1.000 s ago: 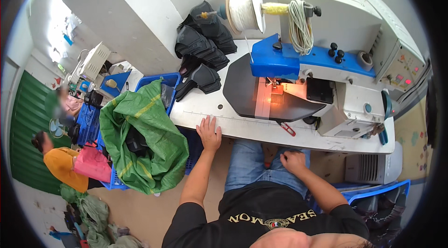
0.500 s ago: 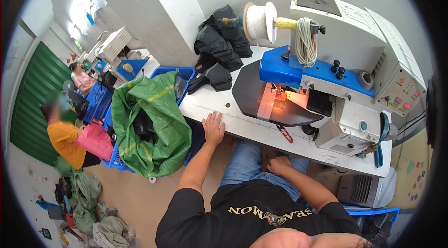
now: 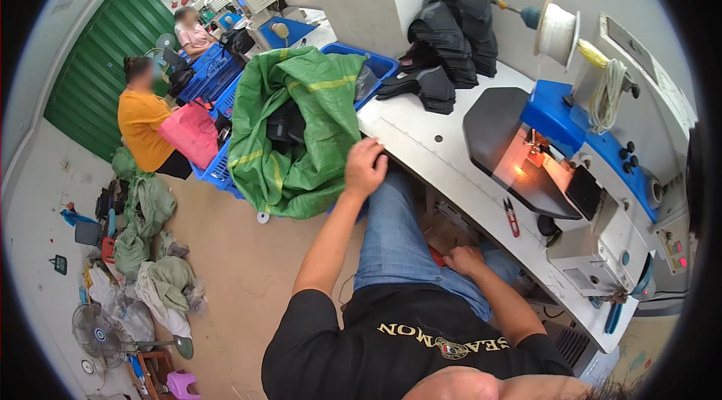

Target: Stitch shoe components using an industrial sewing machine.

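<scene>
My left hand (image 3: 365, 167) is open, fingers loosely bent and a little apart, at the table's left corner beside a large green woven sack (image 3: 297, 129). Nothing shows in its grasp. The sack's mouth gapes, with dark pieces (image 3: 286, 123) inside. Over my lap, my right hand (image 3: 462, 259) is curled closed; whatever its fingers hold, if anything, is hidden. A small red thing (image 3: 436, 255) shows beside it. On the white worktable (image 3: 406, 123) stands a blue and white sewing machine (image 3: 556, 110), its needle area lit orange over a dark plate (image 3: 489, 129).
Stacks of black padded pieces (image 3: 451, 39) lie at the table's back left. Red thread snips (image 3: 511, 217) rest near its front edge. A white cord spool (image 3: 556, 33) stands behind. Blue crates (image 3: 385, 65) surround the sack. Two people sit at far left; a fan (image 3: 101, 334) stands lower left.
The view has swung left, so the table and machine now sit farther right. My left hand has moved from the tabletop to the corner by the sack. My right hand stays over my lap.
</scene>
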Available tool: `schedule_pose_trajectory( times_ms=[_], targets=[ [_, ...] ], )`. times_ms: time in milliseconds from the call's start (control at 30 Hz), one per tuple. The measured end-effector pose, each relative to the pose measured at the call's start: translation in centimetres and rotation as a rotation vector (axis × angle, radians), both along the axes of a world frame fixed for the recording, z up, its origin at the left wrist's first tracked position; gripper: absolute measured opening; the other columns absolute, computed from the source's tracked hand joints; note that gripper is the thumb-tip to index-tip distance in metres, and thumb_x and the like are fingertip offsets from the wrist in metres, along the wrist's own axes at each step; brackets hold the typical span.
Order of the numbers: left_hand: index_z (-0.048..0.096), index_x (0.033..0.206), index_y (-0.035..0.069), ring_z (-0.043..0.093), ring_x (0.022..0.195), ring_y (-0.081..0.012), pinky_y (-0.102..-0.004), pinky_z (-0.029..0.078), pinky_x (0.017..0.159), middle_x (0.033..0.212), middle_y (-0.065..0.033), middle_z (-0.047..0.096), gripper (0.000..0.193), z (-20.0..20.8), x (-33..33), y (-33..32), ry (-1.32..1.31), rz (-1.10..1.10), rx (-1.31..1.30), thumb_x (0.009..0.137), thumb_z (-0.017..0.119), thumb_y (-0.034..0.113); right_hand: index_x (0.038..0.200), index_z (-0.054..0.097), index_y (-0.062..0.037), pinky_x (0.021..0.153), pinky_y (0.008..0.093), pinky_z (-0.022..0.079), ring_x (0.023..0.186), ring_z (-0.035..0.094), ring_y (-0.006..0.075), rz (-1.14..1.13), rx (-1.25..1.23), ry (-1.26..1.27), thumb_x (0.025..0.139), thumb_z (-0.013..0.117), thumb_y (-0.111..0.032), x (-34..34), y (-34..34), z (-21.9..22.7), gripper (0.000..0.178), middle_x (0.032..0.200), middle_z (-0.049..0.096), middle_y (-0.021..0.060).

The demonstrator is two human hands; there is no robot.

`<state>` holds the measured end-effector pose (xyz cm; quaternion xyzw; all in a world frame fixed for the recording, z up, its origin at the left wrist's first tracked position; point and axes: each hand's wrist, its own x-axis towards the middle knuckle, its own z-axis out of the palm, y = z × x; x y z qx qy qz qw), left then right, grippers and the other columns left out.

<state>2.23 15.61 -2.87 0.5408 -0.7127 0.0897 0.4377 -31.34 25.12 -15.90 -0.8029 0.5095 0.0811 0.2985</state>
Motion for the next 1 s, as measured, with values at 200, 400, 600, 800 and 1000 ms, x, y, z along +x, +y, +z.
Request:
schedule_pose_trajectory(
  times_ms=[200,400,600,800,1000],
  targets=[
    [0.065,0.105,0.004,0.054,0.11,-0.0334,-0.0416,0.042,0.097,0.117,-0.016,0.06,0.028,0.3,15.8,2.4,0.149,0.501,0.006,0.082,0.064,0.02,0.083,0.072,-0.0089,0.079,0.0474,0.052,0.088,0.065,0.0368,-0.028,0.047,-0.085,0.083,0.06,-0.043,2.8,0.1,-0.4,0.036,0.088,0.068,0.0195],
    [0.062,0.113,0.002,0.054,0.113,-0.0365,-0.0416,0.042,0.097,0.12,-0.0198,0.059,0.043,-2.6,27.4,-0.5,0.349,0.578,0.578,0.083,0.064,0.033,0.084,0.072,-0.0082,0.08,0.0475,0.051,0.088,0.065,0.037,-0.022,0.041,-0.026,0.084,0.06,-0.042,5.9,0.6,-0.8,0.036,0.089,0.068,0.0199],
    [0.049,0.13,-0.003,0.047,0.124,-0.0411,-0.0415,0.037,0.104,0.13,-0.0289,0.051,0.074,-1.1,33.5,-4.9,0.482,0.765,0.443,0.078,0.067,0.046,0.082,0.073,-0.0083,0.08,0.0466,0.051,0.088,0.065,0.0373,-0.045,0.029,0.054,0.084,0.059,-0.043,6.2,1.3,-1.3,0.037,0.088,0.068,0.0192],
    [0.042,0.137,-0.002,0.044,0.127,-0.0404,-0.0413,0.033,0.107,0.136,-0.0272,0.047,0.078,7.9,37.5,-8.5,0.41,0.676,0.007,0.084,0.06,0.053,0.083,0.073,-0.0079,0.078,0.0475,0.051,0.086,0.065,0.038,-0.129,0.0,0.046,0.084,0.06,-0.042,4.7,1.6,-2.1,0.036,0.087,0.068,0.0187],
    [0.033,0.143,-0.001,0.039,0.133,-0.0383,-0.0391,0.03,0.11,0.141,-0.0278,0.041,0.094,6.5,36.3,-10.9,0.371,0.669,0.482,0.078,0.06,0.062,0.083,0.072,-0.0067,0.076,0.0477,0.051,0.084,0.065,0.0383,-0.125,0.066,0.048,0.084,0.061,-0.041,5.6,0.3,-3.1,0.036,0.084,0.068,0.0186]
  ],
)
